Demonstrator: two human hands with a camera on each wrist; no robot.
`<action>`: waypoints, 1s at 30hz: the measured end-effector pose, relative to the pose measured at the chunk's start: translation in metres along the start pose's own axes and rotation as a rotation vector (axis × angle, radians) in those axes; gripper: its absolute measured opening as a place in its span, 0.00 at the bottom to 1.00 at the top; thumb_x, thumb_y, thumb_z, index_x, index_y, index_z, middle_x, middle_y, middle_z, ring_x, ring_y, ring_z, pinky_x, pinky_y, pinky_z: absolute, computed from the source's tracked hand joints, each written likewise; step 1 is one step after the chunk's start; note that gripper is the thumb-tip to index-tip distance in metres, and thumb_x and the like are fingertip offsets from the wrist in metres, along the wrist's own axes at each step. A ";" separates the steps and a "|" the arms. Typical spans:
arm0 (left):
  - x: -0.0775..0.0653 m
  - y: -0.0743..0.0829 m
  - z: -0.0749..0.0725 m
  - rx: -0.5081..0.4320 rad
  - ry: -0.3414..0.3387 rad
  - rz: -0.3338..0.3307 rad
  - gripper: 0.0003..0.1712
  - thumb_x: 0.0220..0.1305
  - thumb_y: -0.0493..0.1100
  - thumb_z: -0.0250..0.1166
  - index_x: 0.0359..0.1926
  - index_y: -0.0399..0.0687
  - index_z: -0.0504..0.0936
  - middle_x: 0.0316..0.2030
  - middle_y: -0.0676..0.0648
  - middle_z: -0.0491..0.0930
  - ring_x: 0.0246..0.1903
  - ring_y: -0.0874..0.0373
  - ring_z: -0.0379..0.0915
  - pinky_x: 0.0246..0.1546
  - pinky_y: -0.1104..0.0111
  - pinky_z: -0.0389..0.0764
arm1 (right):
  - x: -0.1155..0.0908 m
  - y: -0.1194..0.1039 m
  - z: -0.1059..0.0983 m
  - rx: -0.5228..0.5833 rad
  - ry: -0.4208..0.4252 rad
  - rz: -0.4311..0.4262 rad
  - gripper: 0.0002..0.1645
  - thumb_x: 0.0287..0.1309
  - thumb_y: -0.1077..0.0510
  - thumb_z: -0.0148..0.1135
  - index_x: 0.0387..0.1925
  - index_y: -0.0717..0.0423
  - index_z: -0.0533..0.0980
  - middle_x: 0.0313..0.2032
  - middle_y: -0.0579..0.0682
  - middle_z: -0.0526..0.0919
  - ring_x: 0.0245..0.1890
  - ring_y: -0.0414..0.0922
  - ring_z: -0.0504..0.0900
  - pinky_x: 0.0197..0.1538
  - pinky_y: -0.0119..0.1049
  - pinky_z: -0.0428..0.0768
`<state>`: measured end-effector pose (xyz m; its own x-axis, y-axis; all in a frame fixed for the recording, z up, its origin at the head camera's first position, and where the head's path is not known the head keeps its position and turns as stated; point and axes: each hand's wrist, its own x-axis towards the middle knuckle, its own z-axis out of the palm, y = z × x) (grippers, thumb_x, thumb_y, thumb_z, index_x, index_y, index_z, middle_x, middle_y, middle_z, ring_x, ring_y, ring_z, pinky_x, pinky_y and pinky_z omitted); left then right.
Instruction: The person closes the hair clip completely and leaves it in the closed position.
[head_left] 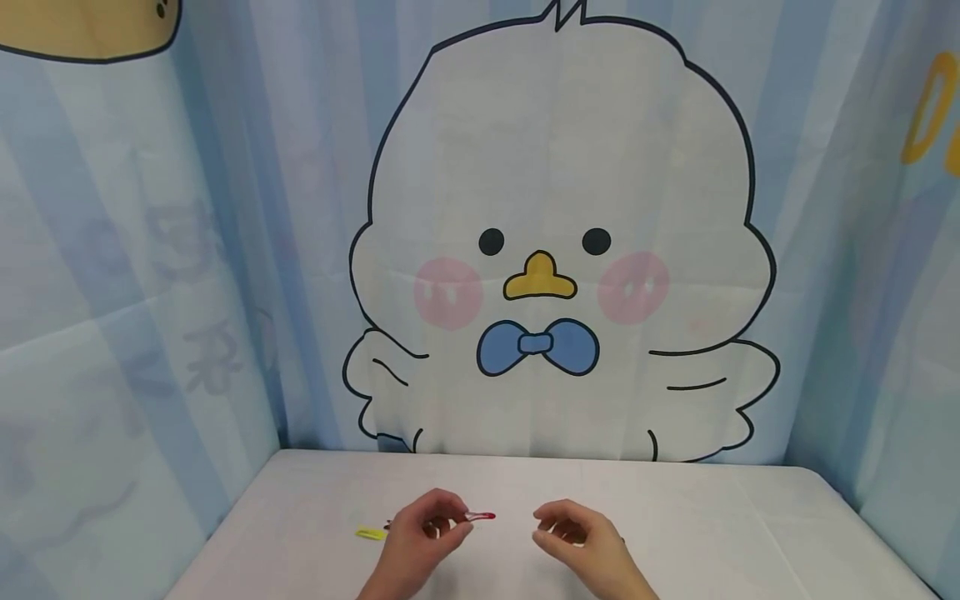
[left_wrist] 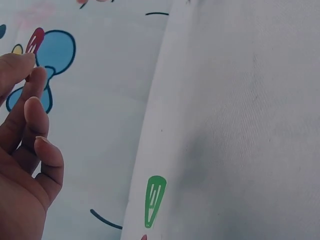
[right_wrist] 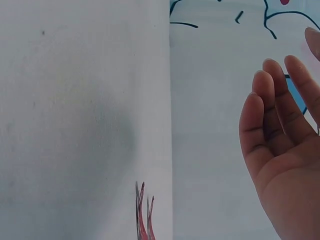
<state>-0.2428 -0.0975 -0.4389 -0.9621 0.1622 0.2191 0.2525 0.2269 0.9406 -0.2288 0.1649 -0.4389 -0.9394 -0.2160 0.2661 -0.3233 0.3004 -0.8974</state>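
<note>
My left hand [head_left: 422,537] pinches a red snap hair clip [head_left: 483,516] between thumb and index finger, its rounded end pointing toward the right hand. In the left wrist view, the red end of this hair clip [left_wrist: 35,40] sticks up past the fingertips, while the other fingers curve loosely. Across from it, my right hand [head_left: 588,542] is held over the table with relaxed, bent fingers and nothing between them. A yellow hair clip [head_left: 370,533] lies just left of the left hand, partly hidden by it. The left wrist view also has a green snap hair clip [left_wrist: 155,200] on the table.
Thin reddish prongs [right_wrist: 142,215] show at the bottom of the right wrist view. The white table [head_left: 712,525] is enclosed by a blue striped curtain [head_left: 315,250] with a cartoon bird behind and on both sides.
</note>
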 end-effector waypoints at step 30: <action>-0.007 0.000 0.028 0.086 -0.088 0.290 0.05 0.64 0.40 0.71 0.39 0.53 0.85 0.32 0.59 0.82 0.28 0.65 0.71 0.32 0.69 0.75 | 0.000 -0.003 0.013 0.196 -0.119 0.156 0.15 0.66 0.53 0.66 0.42 0.63 0.81 0.35 0.49 0.83 0.36 0.47 0.78 0.42 0.41 0.76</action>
<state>-0.2336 -0.0714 -0.4477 -0.8372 0.3139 0.4478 0.5262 0.2392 0.8160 -0.2263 0.1517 -0.4405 -0.9525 -0.2919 0.0864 -0.1364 0.1554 -0.9784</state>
